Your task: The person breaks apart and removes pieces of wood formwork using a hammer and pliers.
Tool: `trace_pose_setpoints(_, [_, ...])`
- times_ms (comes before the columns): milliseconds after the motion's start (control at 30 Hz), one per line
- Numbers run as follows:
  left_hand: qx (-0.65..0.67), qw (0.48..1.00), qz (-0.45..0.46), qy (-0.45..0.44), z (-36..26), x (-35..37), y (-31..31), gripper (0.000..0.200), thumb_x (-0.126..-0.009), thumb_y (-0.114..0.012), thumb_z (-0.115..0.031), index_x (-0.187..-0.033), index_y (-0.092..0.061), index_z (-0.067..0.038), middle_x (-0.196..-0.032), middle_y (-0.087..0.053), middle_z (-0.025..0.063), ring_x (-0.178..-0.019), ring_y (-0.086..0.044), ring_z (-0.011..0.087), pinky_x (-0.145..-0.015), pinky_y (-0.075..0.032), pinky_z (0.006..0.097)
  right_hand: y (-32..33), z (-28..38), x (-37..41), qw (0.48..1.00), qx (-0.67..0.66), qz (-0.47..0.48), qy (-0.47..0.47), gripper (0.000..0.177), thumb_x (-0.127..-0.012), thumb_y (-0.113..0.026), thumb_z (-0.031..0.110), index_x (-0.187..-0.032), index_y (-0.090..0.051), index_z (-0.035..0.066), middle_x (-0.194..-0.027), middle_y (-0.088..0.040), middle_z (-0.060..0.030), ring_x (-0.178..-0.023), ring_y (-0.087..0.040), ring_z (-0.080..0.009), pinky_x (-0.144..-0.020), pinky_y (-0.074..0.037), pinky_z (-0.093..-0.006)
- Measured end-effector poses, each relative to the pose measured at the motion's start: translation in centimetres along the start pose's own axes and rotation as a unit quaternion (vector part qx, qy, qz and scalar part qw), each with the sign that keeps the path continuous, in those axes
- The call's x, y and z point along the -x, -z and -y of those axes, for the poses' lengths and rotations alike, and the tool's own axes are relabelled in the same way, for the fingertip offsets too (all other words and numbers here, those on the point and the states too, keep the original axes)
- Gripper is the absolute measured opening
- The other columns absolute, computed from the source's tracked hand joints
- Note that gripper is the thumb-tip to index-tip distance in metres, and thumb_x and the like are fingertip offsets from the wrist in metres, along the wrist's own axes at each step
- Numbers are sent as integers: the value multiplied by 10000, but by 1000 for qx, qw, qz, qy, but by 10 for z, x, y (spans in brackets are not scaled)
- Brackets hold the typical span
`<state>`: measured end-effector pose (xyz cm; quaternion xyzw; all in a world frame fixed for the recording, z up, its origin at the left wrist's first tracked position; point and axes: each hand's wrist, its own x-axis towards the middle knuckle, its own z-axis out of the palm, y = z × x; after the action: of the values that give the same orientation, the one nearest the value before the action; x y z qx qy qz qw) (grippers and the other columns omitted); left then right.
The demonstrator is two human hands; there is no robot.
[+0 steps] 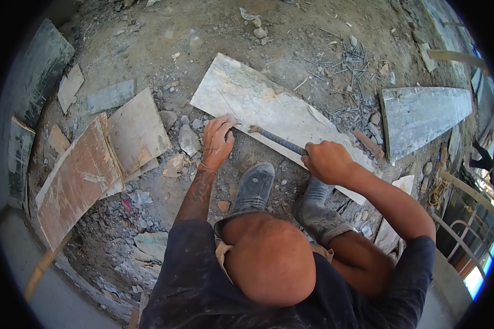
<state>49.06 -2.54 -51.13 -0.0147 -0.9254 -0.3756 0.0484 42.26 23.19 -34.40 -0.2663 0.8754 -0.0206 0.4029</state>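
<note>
A long, pale, stained board lies on the dirt before my boots. My left hand is at its near edge, fingers curled and closed on that edge; whether a small item is also pinched there is hidden. My right hand is wrapped round the ribbed, dark handle of a hammer. The hammer's brownish head points left, above the board's near edge, a short way from my left fingers. My dusty rubber boots, a left one and a right one, stand just below the board.
Several loose nails are scattered beyond the board. A grey panel lies at right. Brown boards are stacked at left, near a grey strip. Rubble covers the ground, and poles stand at the right edge.
</note>
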Motion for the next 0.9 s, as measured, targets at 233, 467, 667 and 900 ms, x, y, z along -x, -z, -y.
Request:
trace_pose_setpoints(233, [-112,993,31,5,-6,-3,-18,287,-811,-606,-251,-1036,-638,-75,-1111,-533,118,-1049,-475,297,-886,-371,421,18,-32,19,1000,1,18,5,246,-831,-541,233,-834,-588,-8,-679,-602,-225,-689,-600,-398,-649,-468,-477])
trace_pose_setpoints(467, [-218,973,70,24,23,-6,-22,345,-898,-479,-331,-932,-665,-42,-1027,-609,158,-910,-577,316,-806,-427,391,-42,-93,160,958,-167,-169,-163,213,-838,-539,209,-864,-582,2,-683,-588,-198,-682,-577,-383,-631,-444,-461])
trace_pose_setpoints(667, [-160,980,113,36,29,-14,-11,520,-836,-544,-458,-1136,-555,-34,-1168,-532,190,-1059,-505,363,-893,-401,477,-147,-86,230,821,-320,-269,-388,253,-840,-510,228,-854,-604,-6,-701,-594,-218,-729,-593,-389,-678,-455,-458])
trace_pose_setpoints(900, [-163,963,-1,216,-11,-23,-18,464,-866,-464,-457,-971,-689,-65,-932,-659,182,-938,-599,333,-869,-425,365,-172,-62,231,785,-402,-240,-405,208,-847,-531,176,-928,-616,4,-758,-579,-220,-690,-578,-317,-674,-437,-392])
